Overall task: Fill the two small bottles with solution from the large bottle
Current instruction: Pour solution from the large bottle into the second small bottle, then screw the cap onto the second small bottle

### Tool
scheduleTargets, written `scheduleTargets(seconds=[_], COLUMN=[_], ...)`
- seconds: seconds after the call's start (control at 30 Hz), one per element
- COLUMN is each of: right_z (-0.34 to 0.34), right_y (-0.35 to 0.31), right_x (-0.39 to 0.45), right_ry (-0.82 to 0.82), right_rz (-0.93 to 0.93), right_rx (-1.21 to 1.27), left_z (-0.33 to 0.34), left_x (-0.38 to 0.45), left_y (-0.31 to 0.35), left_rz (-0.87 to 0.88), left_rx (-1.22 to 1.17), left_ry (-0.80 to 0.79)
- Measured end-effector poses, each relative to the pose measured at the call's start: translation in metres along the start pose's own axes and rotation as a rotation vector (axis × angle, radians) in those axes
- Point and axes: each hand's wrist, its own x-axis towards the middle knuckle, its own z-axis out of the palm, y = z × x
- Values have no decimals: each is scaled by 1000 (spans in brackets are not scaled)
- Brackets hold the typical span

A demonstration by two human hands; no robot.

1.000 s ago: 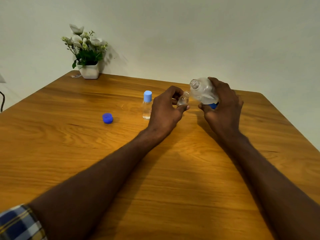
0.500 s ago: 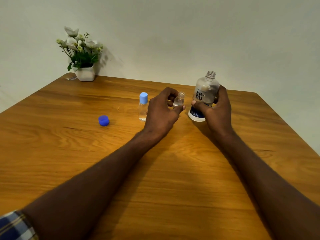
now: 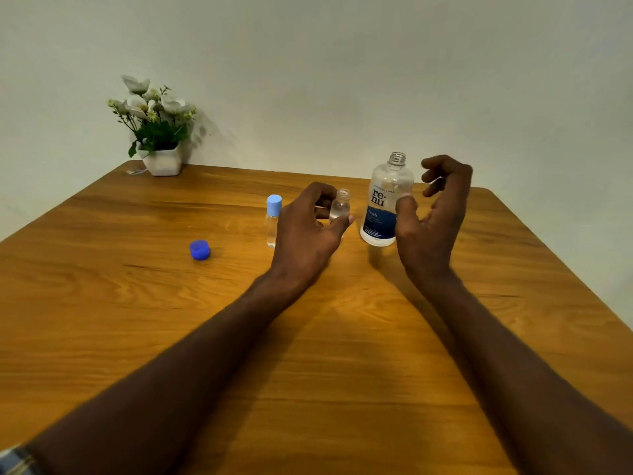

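Small bottle [image 3: 339, 209] uncapped in my left hand [image 3: 306, 231], right hand [image 3: 433, 214] open/empty, could tip & spill imo.

Lower half of the uncapped small bottle [image 3: 339, 209] behind the left hand [image 3: 308, 231].

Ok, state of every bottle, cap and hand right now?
Large bottle: upright on the table, uncapped, released.
Open small bottle: upright, uncapped, held by the left hand.
Capped small bottle: upright, light blue cap on, some clear liquid inside.
Blue cap: loose on the table.
Left hand: closed on the open small bottle.
Right hand: open, empty.
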Motion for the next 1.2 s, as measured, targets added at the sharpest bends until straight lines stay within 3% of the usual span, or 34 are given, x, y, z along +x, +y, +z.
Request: scheduleTargets(seconds=[0.2,0.33,0.43,0.57,0.67,0.8,1.0,1.07,1.2], right_z=[9,16,24,30,32,33,35,36,34], right_y=[-19,-30,-35,-27,-22,-22,-34,-37,-44], right_x=[-11,-20,-30,-37,-39,-38,-32,-31,-31], right_ry=[-172,-337,-542,-946,-1108,-992,-675,-597,-452], right_rz=[-38,34,72,138,41,128,665,688,558], right_rx=[155,181,113,19,-80,-52,439,558,574], left_z=[-27,-53,-71,-89,-94,-89,-83,-82,-74], left_x=[-7,-22,-35,-46,-51,-53,-43,-40,-38], left_y=[14,11,8,7,5,-2,-12,-14,-13], left_rz=[68,69,59,25,8,-27,-132,-156,-184], left_rx=[78,93,108,106,108,110,11,-35,-55], left_ry=[-12,18,29,28,24,-8,-67,-69,-76])
